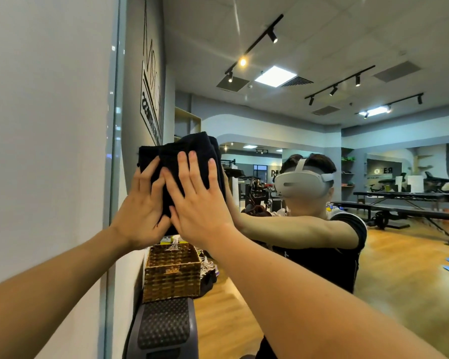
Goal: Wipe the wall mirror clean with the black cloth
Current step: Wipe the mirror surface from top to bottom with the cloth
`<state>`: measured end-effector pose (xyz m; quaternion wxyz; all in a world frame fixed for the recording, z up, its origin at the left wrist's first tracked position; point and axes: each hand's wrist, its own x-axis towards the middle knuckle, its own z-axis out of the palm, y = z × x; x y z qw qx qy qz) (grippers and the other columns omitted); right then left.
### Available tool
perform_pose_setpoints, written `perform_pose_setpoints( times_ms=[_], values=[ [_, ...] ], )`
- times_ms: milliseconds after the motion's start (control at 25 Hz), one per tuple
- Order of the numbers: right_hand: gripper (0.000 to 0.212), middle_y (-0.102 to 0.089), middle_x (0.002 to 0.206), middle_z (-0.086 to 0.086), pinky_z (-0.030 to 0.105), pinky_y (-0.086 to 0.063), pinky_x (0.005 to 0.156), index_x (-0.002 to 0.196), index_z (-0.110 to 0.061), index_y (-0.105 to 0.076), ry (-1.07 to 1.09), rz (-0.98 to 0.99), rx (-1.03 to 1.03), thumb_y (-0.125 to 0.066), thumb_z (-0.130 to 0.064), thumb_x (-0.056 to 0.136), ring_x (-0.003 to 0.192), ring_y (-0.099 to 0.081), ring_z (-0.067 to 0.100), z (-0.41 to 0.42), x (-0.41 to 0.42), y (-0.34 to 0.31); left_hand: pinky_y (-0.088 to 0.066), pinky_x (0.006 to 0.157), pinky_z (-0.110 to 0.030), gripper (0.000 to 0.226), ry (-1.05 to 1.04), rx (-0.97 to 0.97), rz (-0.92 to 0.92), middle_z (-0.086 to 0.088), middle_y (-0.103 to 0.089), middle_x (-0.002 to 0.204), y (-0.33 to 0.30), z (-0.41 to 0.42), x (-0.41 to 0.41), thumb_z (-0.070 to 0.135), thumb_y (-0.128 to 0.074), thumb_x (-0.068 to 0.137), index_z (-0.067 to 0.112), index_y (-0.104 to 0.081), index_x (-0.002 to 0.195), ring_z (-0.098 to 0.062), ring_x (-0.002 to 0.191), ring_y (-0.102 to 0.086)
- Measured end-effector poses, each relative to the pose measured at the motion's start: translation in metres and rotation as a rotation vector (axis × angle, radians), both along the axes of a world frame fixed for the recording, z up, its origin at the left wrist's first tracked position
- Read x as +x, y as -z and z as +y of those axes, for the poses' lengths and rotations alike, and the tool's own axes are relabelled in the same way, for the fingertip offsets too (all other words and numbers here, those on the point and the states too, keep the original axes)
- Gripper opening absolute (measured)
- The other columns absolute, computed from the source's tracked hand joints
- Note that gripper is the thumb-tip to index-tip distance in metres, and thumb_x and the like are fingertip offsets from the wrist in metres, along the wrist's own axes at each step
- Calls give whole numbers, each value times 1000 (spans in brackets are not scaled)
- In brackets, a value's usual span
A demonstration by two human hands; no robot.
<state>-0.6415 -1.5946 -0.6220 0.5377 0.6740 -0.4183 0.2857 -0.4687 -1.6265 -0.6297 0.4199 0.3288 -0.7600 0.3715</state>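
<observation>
Head view: both arms reach up and forward to the mirror [283,156], which fills the wall to the right of a white panel [47,151]. The black cloth [192,151] is bunched and folded, pressed flat against the glass near the mirror's left edge, at about head height. Its long axis runs roughly side to side, tilting up toward the right, where the highest fold peaks.

The left hand [140,211] lies on the cloth's lower left part, fingers straight and spread, palm against the fabric. The right hand [200,203] sits just beside it, touching it at the thumb side, with its 4 fingers straight, slightly fanned, tips pointing up over the middle of the cloth. Neither hand curls round the fabric; both press it flat.

In the glass, the person's reflection [322,229] shows a white headset [300,183] and a dark short-sleeved shirt, arms stretched to meet the cloth. Below the hands, a woven basket [171,273] stands against the wall, and nearer still a dark padded seat [163,330]. Gym benches [405,200] and a wooden floor [399,268] appear in the reflection, with track lights [254,40] overhead.
</observation>
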Motion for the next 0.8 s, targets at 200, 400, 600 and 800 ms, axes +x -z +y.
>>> perform_pose_setpoints(
  times_ms=[200, 400, 600, 800],
  values=[
    [77, 1, 170, 27, 65, -4, 123, 165, -12, -10, 19, 20, 14, -36, -50, 103, 157, 6, 44, 22, -53, 5, -23, 117, -67, 88, 9, 8, 3, -30, -17, 161, 8, 19, -51, 35, -54, 80, -5, -26, 152, -46, 151, -18],
    [77, -3, 170, 26, 64, -6, 124, 165, -14, -13, 50, 30, -7, -37, -50, 102, 158, 2, 44, 48, -116, 10, -18, 119, -69, 86, 19, -6, -25, -33, -19, 160, 12, 45, -112, 38, -50, 80, -8, -28, 150, -46, 153, -15],
    [78, -7, 170, 26, 64, -11, 124, 165, -15, -16, 97, 34, -48, -39, -51, 100, 158, -3, 43, 81, -201, 16, -13, 119, -70, 87, 45, 4, -76, -34, -19, 161, 16, 64, -190, 43, -47, 82, -8, -29, 150, -50, 152, -14],
    [79, -9, 170, 24, 63, -13, 124, 165, -17, -19, 166, 38, -66, -42, -52, 98, 158, -5, 41, 117, -287, 24, -12, 119, -69, 88, 113, -22, -40, -32, -15, 163, 26, 91, -278, 46, -47, 84, -8, -31, 152, -54, 151, -15]
  ],
)
